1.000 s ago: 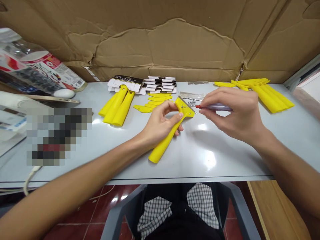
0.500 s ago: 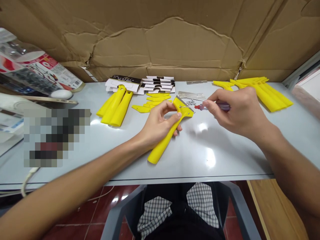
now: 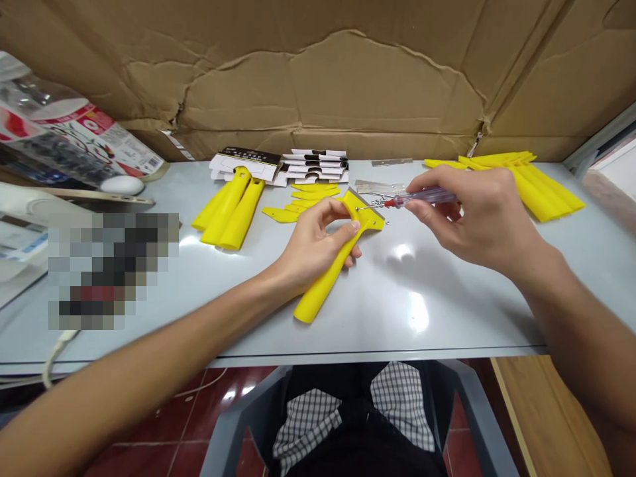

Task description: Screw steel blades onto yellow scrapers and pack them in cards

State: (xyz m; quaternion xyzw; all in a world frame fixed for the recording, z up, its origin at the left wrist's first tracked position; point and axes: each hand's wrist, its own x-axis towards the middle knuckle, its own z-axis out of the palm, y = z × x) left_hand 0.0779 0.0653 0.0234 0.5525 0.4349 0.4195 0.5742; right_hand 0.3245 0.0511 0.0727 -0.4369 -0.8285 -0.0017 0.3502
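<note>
My left hand (image 3: 325,242) is closed around the neck of a yellow scraper (image 3: 322,285), whose handle slants down toward me. A thin metal blade (image 3: 365,200) runs along the scraper's wide head, where small screws show. In my right hand (image 3: 477,212) is a screwdriver (image 3: 424,196) with a clear handle and red collar, gripped between thumb and fingers. Its tip meets a screw at the left side of the head. Loose screws (image 3: 378,203) lie just behind the head, partly covered by the screwdriver. Flat metal blades (image 3: 380,188) rest beyond them.
Yellow handles (image 3: 231,212) lie at left, beside stacked printed cards (image 3: 318,165) and flat yellow pieces (image 3: 281,214). More yellow scrapers (image 3: 536,185) are piled at right. A large plastic bottle (image 3: 84,132) leans at far left. Cardboard (image 3: 318,86) walls the back.
My right hand and the screwdriver handle have shifted and turned slightly, with the tip still at the same screw. The left hand and scraper stay nearly put.
</note>
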